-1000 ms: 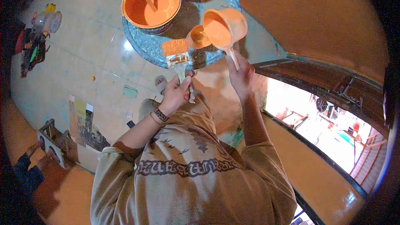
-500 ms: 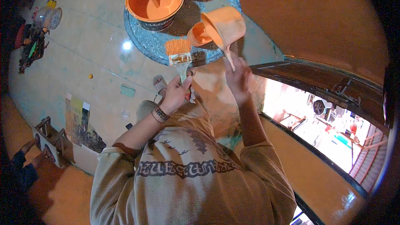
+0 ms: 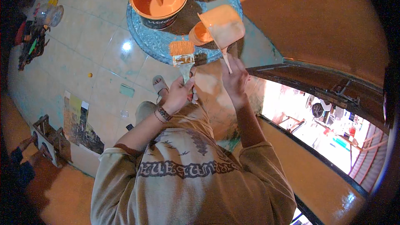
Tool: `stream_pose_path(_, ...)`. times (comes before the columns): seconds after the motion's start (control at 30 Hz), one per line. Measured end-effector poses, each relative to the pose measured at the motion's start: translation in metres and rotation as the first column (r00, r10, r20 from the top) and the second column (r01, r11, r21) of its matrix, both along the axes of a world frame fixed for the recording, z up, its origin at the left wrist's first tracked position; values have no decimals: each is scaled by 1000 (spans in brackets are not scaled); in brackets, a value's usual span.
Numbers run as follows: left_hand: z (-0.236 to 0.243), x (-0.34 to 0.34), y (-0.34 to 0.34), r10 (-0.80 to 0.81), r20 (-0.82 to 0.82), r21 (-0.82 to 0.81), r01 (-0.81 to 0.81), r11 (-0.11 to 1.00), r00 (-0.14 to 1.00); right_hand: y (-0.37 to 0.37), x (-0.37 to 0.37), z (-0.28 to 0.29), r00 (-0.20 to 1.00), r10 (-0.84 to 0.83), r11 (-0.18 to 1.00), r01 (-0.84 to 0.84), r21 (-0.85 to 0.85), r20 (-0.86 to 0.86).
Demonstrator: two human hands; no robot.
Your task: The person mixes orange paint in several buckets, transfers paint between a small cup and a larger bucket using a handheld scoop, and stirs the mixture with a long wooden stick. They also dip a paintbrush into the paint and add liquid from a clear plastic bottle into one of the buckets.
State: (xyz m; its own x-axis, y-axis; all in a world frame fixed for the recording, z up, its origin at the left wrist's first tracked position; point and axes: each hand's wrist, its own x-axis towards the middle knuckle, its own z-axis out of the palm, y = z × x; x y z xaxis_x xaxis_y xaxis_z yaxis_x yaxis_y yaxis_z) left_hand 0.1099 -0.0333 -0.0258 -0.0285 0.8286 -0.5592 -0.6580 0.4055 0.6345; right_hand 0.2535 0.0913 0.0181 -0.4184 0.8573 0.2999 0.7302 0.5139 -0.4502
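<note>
the left hand (image 3: 180, 96) gripped an orange-coated flat paintbrush (image 3: 183, 60) near the edge of a round blue table (image 3: 143, 37); the right hand (image 3: 236, 79) grasped a handled dipper (image 3: 226, 26), tilted beside a small orange cup (image 3: 201, 33) there.

Interior dim and grainy, with daylight overexposing the right-hand opening (image 3: 327, 127), 1 glare spot on the floor (image 3: 100, 58), shadow across the upper-right wall (image 3: 316, 25), and fisheye edges bent toward black.

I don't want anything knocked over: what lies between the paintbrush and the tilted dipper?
In the head view, a small orange cup shows between the paintbrush in the left hand and the dipper in the right hand.
</note>
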Motion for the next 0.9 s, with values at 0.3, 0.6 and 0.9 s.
stream_pose_path(0.3,-13,5,0,27,-33,21,-26,999,999,-2,-3,9,1000,-8,1000,8,-7,19)
stream_pose_path(0.6,9,-4,9,-51,-74,-56,47,997,996,1,-5,11,999,-34,999,34,-2,27)
stream_pose_path(0.9,6,-5,12,-60,-52,-71,56,996,997,3,-7,10,999,-32,997,33,-64,15)
